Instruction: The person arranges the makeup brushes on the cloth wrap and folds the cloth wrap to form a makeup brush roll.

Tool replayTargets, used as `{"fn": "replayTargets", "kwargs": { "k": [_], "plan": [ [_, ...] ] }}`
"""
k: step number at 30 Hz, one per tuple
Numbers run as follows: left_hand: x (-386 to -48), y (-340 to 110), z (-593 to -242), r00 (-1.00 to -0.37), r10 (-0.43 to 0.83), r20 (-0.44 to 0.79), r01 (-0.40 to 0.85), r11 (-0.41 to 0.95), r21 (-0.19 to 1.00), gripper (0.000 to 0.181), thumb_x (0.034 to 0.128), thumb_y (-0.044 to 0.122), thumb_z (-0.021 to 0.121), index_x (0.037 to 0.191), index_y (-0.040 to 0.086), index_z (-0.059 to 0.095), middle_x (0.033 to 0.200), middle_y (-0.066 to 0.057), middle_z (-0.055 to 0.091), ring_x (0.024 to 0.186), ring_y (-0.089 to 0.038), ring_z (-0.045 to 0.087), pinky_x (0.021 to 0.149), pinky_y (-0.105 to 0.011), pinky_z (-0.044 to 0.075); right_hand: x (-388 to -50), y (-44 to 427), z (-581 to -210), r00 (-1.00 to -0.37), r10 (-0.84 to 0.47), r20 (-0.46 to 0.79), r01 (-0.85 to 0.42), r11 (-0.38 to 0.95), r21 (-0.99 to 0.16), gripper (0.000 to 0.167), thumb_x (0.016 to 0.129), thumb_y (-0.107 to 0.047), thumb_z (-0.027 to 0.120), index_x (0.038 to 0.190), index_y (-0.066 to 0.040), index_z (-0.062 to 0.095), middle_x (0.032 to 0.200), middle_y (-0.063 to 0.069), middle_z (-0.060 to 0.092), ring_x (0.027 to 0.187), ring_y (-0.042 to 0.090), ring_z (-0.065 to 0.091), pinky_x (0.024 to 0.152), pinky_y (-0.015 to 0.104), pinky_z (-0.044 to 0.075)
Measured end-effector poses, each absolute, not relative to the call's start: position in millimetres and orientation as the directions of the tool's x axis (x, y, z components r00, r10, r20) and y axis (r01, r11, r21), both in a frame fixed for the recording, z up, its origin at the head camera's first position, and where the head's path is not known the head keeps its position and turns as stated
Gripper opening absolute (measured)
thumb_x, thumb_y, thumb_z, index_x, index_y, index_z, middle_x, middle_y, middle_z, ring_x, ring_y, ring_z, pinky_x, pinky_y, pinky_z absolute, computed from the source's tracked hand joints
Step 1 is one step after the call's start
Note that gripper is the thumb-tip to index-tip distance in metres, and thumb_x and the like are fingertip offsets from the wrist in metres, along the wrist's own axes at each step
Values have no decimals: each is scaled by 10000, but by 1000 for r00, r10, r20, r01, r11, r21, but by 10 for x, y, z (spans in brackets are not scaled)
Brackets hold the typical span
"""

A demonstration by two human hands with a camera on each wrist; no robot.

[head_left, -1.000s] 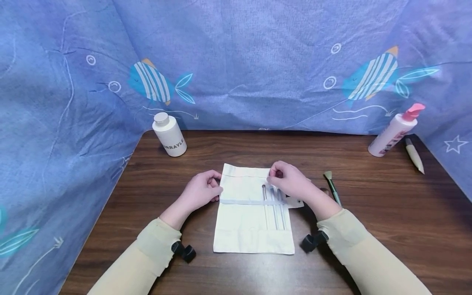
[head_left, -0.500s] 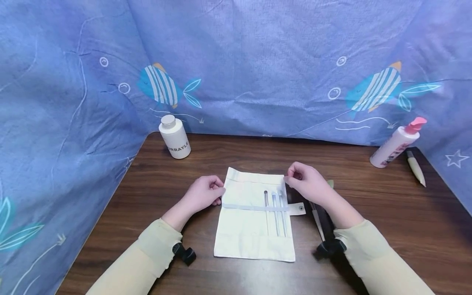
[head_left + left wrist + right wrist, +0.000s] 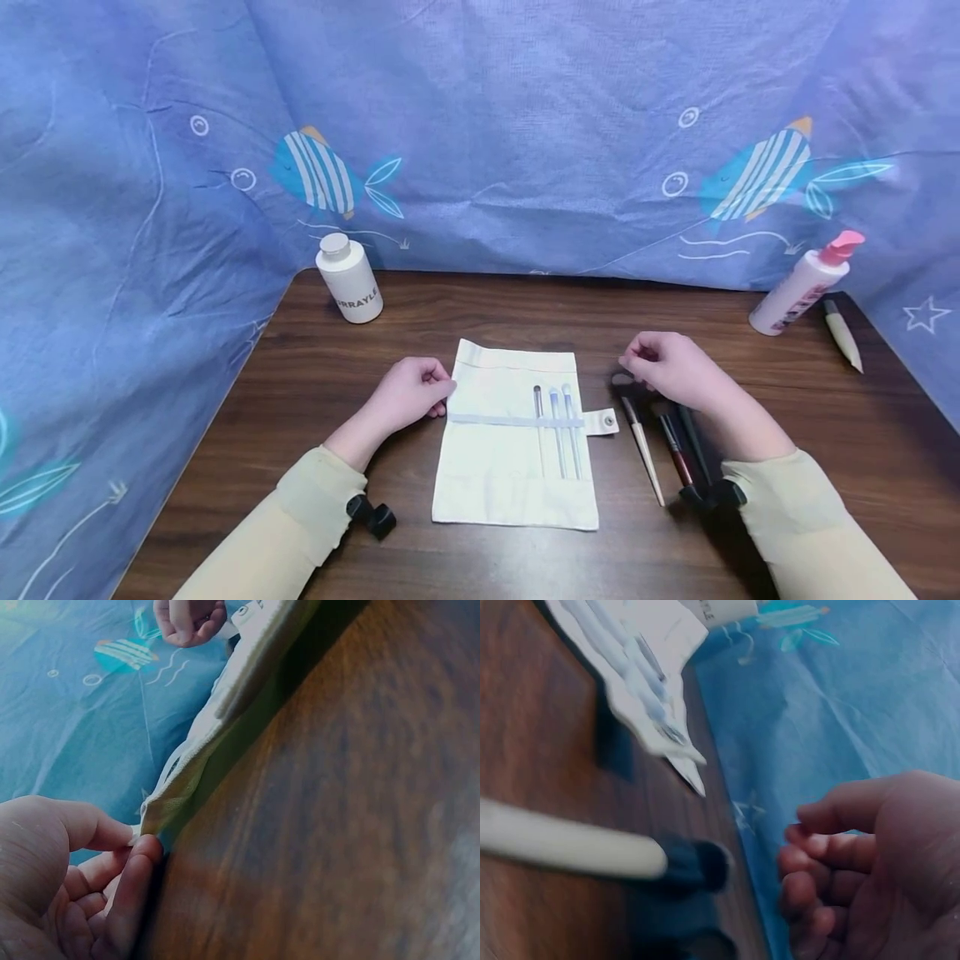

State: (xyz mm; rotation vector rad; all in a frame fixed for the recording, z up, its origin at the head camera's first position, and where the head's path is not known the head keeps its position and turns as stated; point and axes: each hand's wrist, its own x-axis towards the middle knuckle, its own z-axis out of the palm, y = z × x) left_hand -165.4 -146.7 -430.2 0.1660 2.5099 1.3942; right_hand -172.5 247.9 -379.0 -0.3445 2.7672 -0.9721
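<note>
My left hand (image 3: 405, 392) pinches the left edge of a white cloth brush roll (image 3: 487, 467) between thumb and finger; the left wrist view shows that edge (image 3: 176, 796) lifted off the table. Three slim makeup brushes (image 3: 555, 433) stand under the roll's elastic strip, on its right half. To the right of the roll my right hand (image 3: 678, 371) hovers with loosely curled fingers and nothing between them. Below it lie loose makeup brushes: a pale-handled one (image 3: 643, 454), a red-brown-handled one (image 3: 677, 450) and a dark one (image 3: 695, 442), partly hidden by the wrist.
At the back left stands a white bottle (image 3: 349, 283). A white pump bottle with a pink top (image 3: 802, 287) stands at the back right, next to a pale, pointed object (image 3: 843, 335). A blue fish-print cloth (image 3: 510, 150) hangs behind the wooden table (image 3: 510, 308).
My right hand has moved right, from above the brushes in the roll to above the loose brushes. The left hand stays at the roll's left edge.
</note>
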Motion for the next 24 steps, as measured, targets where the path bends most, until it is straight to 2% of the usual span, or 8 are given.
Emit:
{"fn": "replayTargets", "kwargs": {
  "k": [7,13,17,24],
  "plan": [
    [-1669,-1468,-4307,-957,228,-179,-30,537,843,137,961,156,683,845,83,676,669,-35,682,591,-150,670,575,-276,551,-1751,2685,-3769,-948,-285,-141,-150,791,-593,178,1012,-168,623,881,-48,630,698,32,624,628,159,582,570,294,503],
    [-1666,-1474,-4302,-957,226,-181,-33,537,843,136,961,166,679,853,83,676,674,-39,683,585,-157,671,570,-284,552,-1770,2735,-3773,-941,-290,-173,-132,787,-602,189,1016,-177,619,875,-52,611,713,31,616,632,169,581,569,299,505],
    [-1655,-1482,-4297,-959,221,-178,-30,545,838,133,961,173,678,860,85,679,676,-39,682,581,-162,670,571,-297,550,-1768,2773,-3737,-935,-289,-206,-116,797,-593,220,1005,-202,633,834,-71,588,683,7,576,586,158,560,537,291,479],
    [-1659,-1478,-4305,-959,216,-182,-37,541,840,129,962,165,678,863,81,682,683,-38,683,580,-155,670,567,-288,549,-1753,2934,-3660,-905,-296,-306,-66,807,-586,277,996,-225,647,806,-36,577,627,-10,525,520,133,512,476,286,443]
  ]
}}
